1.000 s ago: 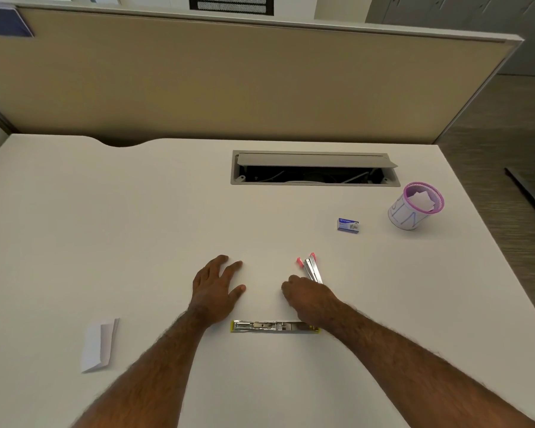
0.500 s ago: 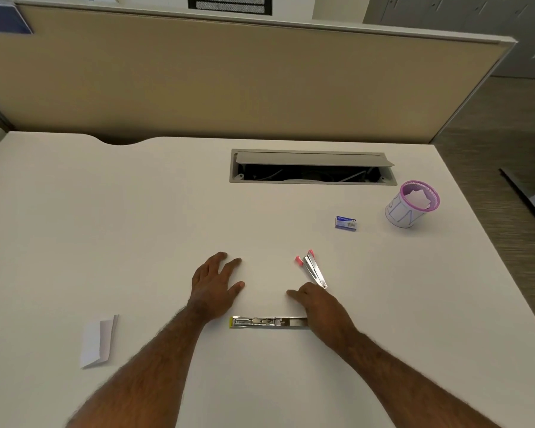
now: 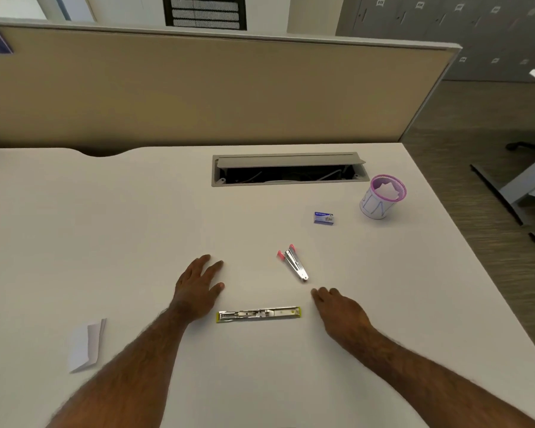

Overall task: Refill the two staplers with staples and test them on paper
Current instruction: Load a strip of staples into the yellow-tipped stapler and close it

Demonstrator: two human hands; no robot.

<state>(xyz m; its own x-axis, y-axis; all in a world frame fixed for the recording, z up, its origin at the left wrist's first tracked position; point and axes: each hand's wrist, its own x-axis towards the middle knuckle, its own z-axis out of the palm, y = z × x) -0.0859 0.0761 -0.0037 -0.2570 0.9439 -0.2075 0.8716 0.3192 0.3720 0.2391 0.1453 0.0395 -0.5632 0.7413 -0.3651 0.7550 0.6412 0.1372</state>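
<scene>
The right hand (image 3: 342, 313) had drawn back from the yellow stapler (image 3: 258, 314), whose right end it covered half a second before, and now rested just right of it, apart from it, palm down with fingers (image 3: 318, 295) released and holding nothing. The left hand (image 3: 196, 290) had stayed where it was, flat on the surface (image 3: 136, 227), fingers spread and relaxed, just far-left of the yellow stapler.

At the far right stood a pink mesh cup (image 3: 382, 197), its wall wrapped in white paper with blue lettering, and crumpled white paper sat inside it. Behind the hands, a cable tray (image 3: 289, 169) was sunk in the surface with its grey lid lifted; dark cables showed within. A small blue staple box (image 3: 323, 218) lay closed between the tray and the staplers, left of the cup.

The yellow stapler lay opened out flat and lengthwise left to right at the near middle, its metal channel and spring facing up, yellow showing at both ends. The pink stapler (image 3: 293, 263) lay farther off and slightly right, angled, its silver arms parted in a narrow V with pink tips pointing away from the person. It touched neither hand. A folded sheet of paper (image 3: 87, 345) lay at the near left, well apart from the staplers.
</scene>
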